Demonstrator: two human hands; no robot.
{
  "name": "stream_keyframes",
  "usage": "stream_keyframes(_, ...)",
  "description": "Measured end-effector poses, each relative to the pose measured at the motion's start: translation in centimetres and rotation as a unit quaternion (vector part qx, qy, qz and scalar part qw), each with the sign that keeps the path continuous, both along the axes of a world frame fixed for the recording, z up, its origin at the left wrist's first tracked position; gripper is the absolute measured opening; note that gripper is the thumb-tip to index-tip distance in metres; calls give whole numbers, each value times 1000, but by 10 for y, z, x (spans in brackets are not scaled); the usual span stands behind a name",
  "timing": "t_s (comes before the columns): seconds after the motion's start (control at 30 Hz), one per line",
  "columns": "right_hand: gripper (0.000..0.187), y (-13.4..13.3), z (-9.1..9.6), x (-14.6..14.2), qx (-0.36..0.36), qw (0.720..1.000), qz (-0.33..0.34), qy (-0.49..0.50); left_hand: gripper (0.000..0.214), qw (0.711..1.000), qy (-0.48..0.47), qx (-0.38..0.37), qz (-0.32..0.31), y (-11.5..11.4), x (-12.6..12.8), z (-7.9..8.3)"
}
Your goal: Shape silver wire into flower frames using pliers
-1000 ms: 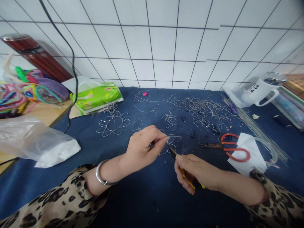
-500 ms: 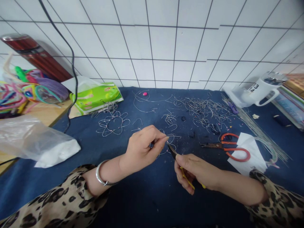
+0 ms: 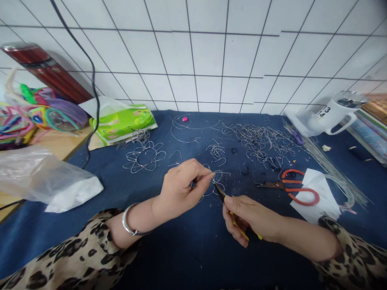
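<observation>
Between thumb and forefinger, my left hand (image 3: 184,185) pinches a thin wire shape (image 3: 221,187) made of looped petals, partly hidden behind the fingers. My right hand (image 3: 248,217) is closed round pliers (image 3: 236,225) with yellow handles and dark jaws. The jaw tips meet the wire just right of my left fingertips; whether they grip it is too small to tell. A flower-shaped wire ring (image 3: 145,157) with looped petals lies on the blue cloth (image 3: 175,257), beyond my left wrist.
Scissors (image 3: 298,187) with orange handles lie partly on white paper (image 3: 316,201) at right. Farther back are tangled wire scraps (image 3: 263,139), straight wires (image 3: 335,169) and a white mug (image 3: 340,114). A green tissue pack (image 3: 123,125) and a plastic bag (image 3: 42,177) sit at left.
Almost nothing differs. Both hands keep their hold at the wire, and the whole view has shifted very slightly.
</observation>
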State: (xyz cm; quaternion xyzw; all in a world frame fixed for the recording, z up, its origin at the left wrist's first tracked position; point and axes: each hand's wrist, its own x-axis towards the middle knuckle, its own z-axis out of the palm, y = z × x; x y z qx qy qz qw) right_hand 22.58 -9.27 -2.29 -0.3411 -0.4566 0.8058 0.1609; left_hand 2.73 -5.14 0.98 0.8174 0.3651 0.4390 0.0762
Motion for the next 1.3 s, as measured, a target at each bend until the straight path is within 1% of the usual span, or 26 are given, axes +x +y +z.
stream_keyframes(0.37, 54, 0, 2, 0, -14, 1000, -3, 2, 7, 1000, 3, 5, 5, 0, 1, -2)
stream_keyframes(0.6, 54, 0, -1, 0, -3, 1000, 0, -8, 7, 1000, 4, 5, 0, -1, 2, -1)
stream_keyframes(0.9, 53, 0, 4, -1, 12, 1000, -4, -18, 7, 1000, 5, 1, 4, -1, 2, -2)
stream_keyframes(1.0, 53, -1, 2, -1, 20, 1000, -8, -16, 6, 999, 0, -31, -7, 0, 1, -2)
stream_keyframes(1.2, 53, -1, 2, 0, 9, 1000, -9, -14, 3, 986, -28, -158, -54, 7, -2, -5)
stream_keyframes(1.27, 53, 0, 3, 0, 7, 1000, -7, -16, 3, 984, -36, -163, -55, 7, -3, -7)
stream_keyframes(1.3, 53, 0, 4, 0, 7, 1000, -7, -17, 2, 986, -37, -151, -52, 7, -3, -7)
